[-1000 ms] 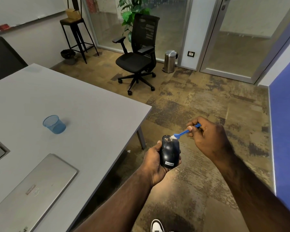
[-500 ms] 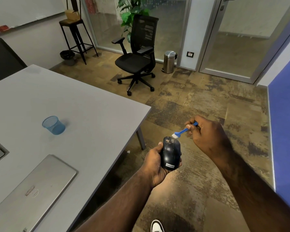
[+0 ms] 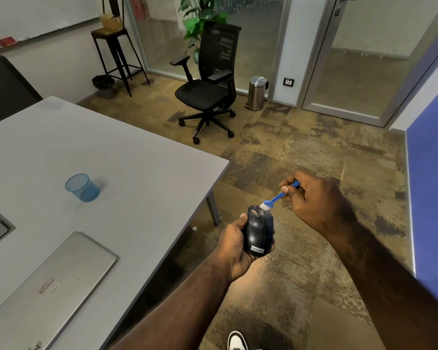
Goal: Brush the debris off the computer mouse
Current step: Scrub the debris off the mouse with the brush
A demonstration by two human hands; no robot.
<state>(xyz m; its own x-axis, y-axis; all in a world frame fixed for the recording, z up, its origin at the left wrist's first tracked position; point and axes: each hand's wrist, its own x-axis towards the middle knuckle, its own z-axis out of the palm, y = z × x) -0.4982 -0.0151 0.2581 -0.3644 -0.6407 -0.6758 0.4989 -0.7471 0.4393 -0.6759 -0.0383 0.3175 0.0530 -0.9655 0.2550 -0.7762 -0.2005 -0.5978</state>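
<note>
Head view: my left hand [image 3: 234, 245] grips the mouse [image 3: 258, 232] off the table's [image 3: 137, 157] right edge, debris [image 3: 256, 212] at its far end. My right hand [image 3: 314, 198] pinches the brush [image 3: 278, 197], bristles touching the mouse's far right corner.

mouse [image 3: 259, 231]: black, debris-flecked front | brush [image 3: 276, 198]: blue, bristles touching
</note>
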